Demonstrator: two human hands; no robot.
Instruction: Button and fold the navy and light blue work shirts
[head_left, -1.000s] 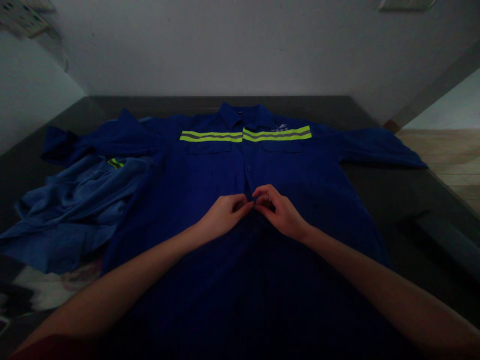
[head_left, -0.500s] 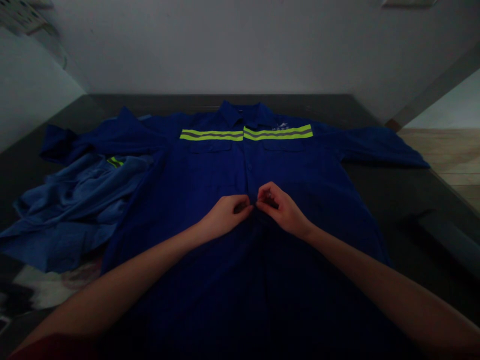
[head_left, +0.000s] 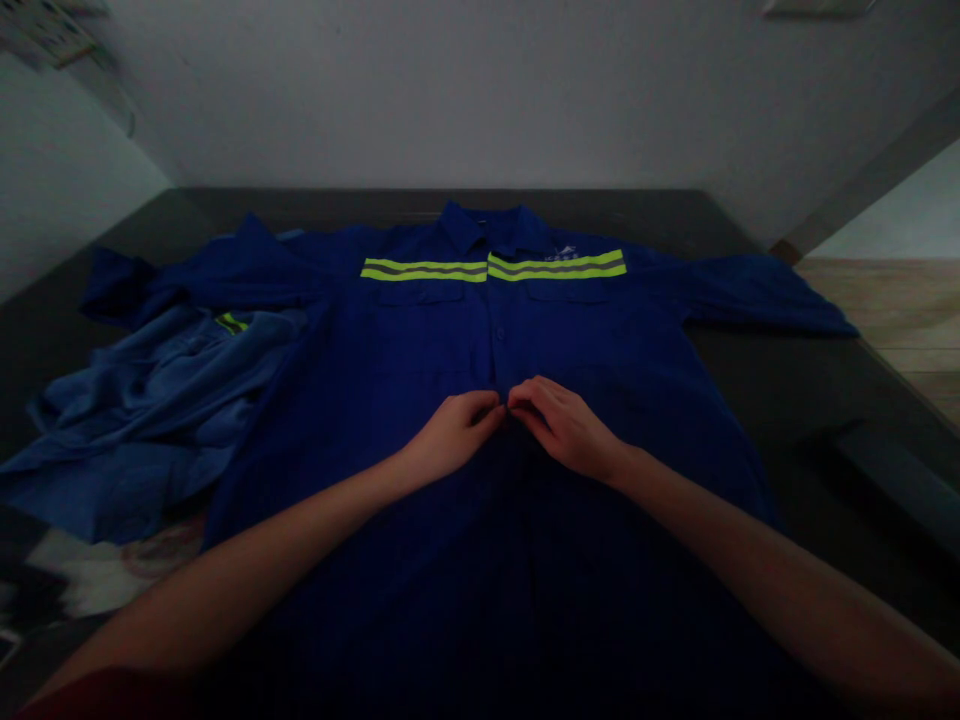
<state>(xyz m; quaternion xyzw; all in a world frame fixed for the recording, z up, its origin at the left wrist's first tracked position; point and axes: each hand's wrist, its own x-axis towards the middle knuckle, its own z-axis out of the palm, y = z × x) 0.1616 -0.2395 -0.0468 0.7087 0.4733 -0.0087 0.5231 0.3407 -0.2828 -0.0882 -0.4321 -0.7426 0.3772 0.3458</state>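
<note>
A dark blue work shirt [head_left: 420, 340] lies spread face up, its collar away from me and both sleeves out to the sides. Yellow-green reflective bands cross its chest. Along the front opening, below a visible button [head_left: 501, 333], my left hand [head_left: 457, 430] pinches the shirt's edge between thumb and fingers. Just to its right, my right hand [head_left: 566, 425] also has its fingertips closed on the placket, nearly touching the left ones. Whatever small part lies between the fingertips is hidden by the fingers and the dim light.
A crumpled lighter blue garment [head_left: 172, 400] lies at the left, partly under the shirt's sleeve. On the right is a dark oblong object [head_left: 900, 480]. The dark table [head_left: 630, 202] meets a pale wall [head_left: 450, 100] at the back.
My right hand has turned slightly, its fingers lowering and closing in toward the left fingertips. My left hand and the shirt stay nearly in place.
</note>
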